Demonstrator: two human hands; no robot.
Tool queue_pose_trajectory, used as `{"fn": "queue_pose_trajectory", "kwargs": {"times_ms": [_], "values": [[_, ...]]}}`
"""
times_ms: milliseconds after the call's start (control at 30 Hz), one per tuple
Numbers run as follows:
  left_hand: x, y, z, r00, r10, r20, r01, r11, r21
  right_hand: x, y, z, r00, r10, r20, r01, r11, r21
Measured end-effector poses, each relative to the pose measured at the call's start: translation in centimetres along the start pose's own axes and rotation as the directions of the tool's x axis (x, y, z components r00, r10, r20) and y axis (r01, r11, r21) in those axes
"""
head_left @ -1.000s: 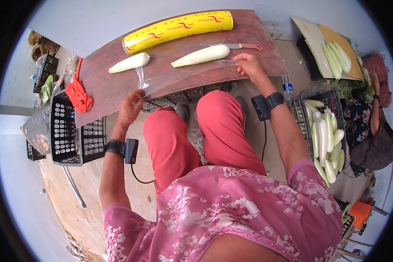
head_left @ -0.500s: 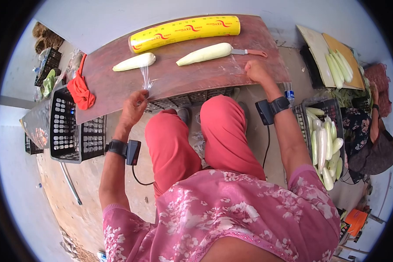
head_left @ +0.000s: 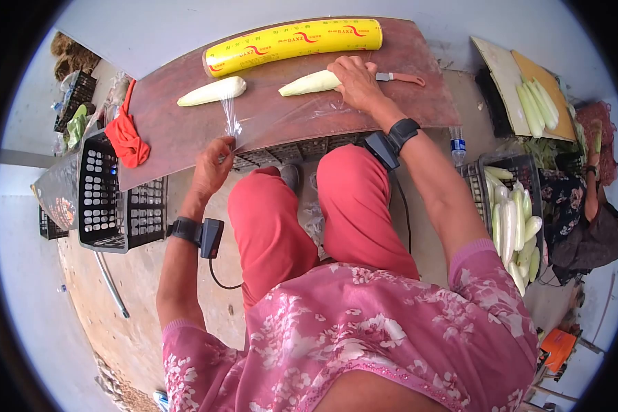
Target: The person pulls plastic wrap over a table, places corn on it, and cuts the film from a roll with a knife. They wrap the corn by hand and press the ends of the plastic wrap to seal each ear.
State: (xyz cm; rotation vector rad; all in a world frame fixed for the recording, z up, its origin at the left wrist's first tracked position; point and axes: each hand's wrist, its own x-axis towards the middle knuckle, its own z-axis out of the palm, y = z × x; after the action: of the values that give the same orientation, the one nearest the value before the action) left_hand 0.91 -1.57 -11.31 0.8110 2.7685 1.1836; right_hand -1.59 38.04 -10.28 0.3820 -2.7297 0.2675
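My left hand (head_left: 215, 165) pinches the gathered edge of clear plastic film (head_left: 231, 122) at the table's near edge. The film stretches up from my fingers in bunched strands, towards a pale green zucchini (head_left: 211, 92) lying on the left of the table. My right hand (head_left: 356, 81) is over the right end of a second pale zucchini (head_left: 307, 84), its fingers curled around that end and hiding it. Just right of that hand lies a knife with a pink handle (head_left: 409, 79), its blade pointing left. Behind both zucchini is a long yellow roll of film (head_left: 292, 47).
The reddish table (head_left: 165, 137) carries a red cloth (head_left: 126, 139) at its left. A black crate (head_left: 105, 244) stands below it. To the right are a crate of zucchini (head_left: 511, 226), a water bottle (head_left: 458, 147), boards with more zucchini (head_left: 537, 106), and another person (head_left: 577, 206).
My right hand has moved up and left from the table's near right side onto the right-hand zucchini, its fist opening to grasp it. My left hand keeps the film pinched, almost unmoved.
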Motion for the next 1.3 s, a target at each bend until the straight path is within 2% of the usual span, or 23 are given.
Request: {"fn": "queue_pose_trajectory", "kwargs": {"times_ms": [133,233,333,433,633,767,867,933,1033,1133,1233,1300], "values": [[0.2,-0.5,-0.1,1.0,0.007,0.013,-0.006,1.0,-0.029,-1.5,-0.6,-0.2,0.999,0.041,-0.033,-0.041,0.999,-0.013],[0.2,-0.3,-0.1,1.0,-0.017,0.024,0.018,0.998,-0.055,-2.0,-0.3,-0.1,0.993,0.009,-0.12,0.004,0.994,0.111],[0.1,-0.4,-0.3,0.998,-0.051,0.032,0.052,0.997,-0.05,-3.1,-0.2,-0.2,0.999,0.016,0.051,-0.024,0.986,0.163],[0.0,-1.0,-0.1,0.999,-0.023,0.026,0.024,0.998,-0.049,-4.8,-0.2,-0.2,0.997,-0.071,-0.034,0.075,0.986,0.146],[0.3,-1.9,-0.2,0.998,-0.056,0.033,0.061,0.986,-0.157,-5.9,0.9,-0.4,0.973,-0.228,-0.04,0.228,0.974,-0.007],[0.5,-2.8,-0.9,0.982,-0.157,0.108,0.183,0.934,-0.308,-5.5,0.1,-0.3,0.956,-0.291,-0.022,0.277,0.929,-0.246],[0.5,-1.9,-1.7,0.972,-0.217,0.09,0.233,0.856,-0.461,-5.2,-0.1,0.0,0.948,-0.32,-0.012,0.294,0.886,-0.359],[0.9,-1.0,-2.4,0.973,-0.219,0.077,0.228,0.848,-0.479,-4.9,-0.3,0.0,0.946,-0.324,-0.001,0.293,0.855,-0.427],[1.6,-0.2,-3.3,0.98,-0.195,0.043,0.193,0.868,-0.458,-5.2,-1.5,-1.4,0.974,-0.227,0.002,0.223,0.958,-0.18],[2.1,0.4,-4.0,0.985,-0.171,0.018,0.16,0.872,-0.464,-5.3,-1.8,-0.9,0.975,-0.21,-0.071,0.197,0.967,-0.16],[2.6,0.8,-4.6,0.987,-0.158,0.01,0.144,0.864,-0.483,-5.2,-2.0,-0.6,0.989,-0.147,-0.024,0.142,0.977,-0.159],[2.8,1.3,-5.0,0.988,-0.154,0.007,0.138,0.867,-0.478,-5.1,-1.9,-0.3,0.982,-0.17,-0.084,0.149,0.965,-0.217]]}}
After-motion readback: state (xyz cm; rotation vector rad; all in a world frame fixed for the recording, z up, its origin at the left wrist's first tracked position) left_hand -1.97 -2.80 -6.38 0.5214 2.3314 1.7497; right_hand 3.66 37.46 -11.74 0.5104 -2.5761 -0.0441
